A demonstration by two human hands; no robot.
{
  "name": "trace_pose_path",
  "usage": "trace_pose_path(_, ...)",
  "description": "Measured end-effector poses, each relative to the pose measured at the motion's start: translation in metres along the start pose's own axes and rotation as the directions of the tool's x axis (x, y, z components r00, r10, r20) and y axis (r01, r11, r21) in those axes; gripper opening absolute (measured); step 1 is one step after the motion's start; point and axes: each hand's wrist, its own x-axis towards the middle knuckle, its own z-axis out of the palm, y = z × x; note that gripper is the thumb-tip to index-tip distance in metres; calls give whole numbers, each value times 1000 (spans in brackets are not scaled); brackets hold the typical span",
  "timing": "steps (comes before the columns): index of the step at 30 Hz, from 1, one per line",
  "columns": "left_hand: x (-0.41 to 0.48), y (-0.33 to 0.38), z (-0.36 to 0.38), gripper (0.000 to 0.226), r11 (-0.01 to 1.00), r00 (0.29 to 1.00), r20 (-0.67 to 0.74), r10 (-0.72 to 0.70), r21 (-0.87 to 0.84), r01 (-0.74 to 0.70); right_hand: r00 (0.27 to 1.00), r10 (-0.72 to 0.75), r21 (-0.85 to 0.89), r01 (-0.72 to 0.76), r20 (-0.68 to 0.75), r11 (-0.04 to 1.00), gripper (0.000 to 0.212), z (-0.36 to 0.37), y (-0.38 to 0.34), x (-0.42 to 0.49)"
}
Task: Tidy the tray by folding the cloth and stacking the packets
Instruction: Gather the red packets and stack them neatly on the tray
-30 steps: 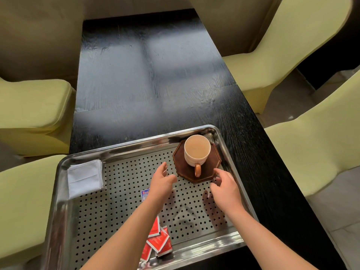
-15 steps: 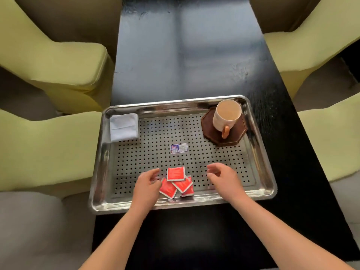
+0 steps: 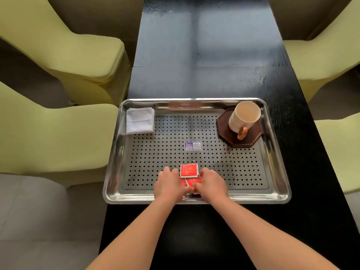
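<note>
Both hands, left hand [image 3: 169,181] and right hand [image 3: 211,183], closed in on the red packets [image 3: 189,170] at the steel tray's [image 3: 276,195] near edge, pinching them together.

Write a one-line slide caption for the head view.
Left hand and right hand gather red square packets on a perforated steel tray beside a folded white cloth.

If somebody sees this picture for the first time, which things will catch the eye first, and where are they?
The red packets stand out most, lying at the near edge of the steel tray, with the left hand and right hand closing on them from both sides. Next comes the cream mug on a dark coaster in the far right corner. A folded white cloth lies in the far left corner.
</note>
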Motion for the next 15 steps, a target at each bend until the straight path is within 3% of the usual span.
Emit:
trace_pose_path(5,1,-3,8,36,1000,997,-74,18,8,-17,999,50,212,-53,17,976,28,-4,14,5)
trace_pose_path(10,0,-18,3,28,946,998,-54,-34,-325,15,998,52,451,-26,-45,892,9,-25,27,-1)
trace_pose_path(13,-4,-25,-2,18,887,988,-145,-51,-462,-22,972,-57,261,117,-227,958,7,-32,37,-5)
trace_pose_path(15,-9,-28,-5,15,903,964,-265,1,-414,-115,946,-154,95,188,-285,978,10,-30,40,-6)
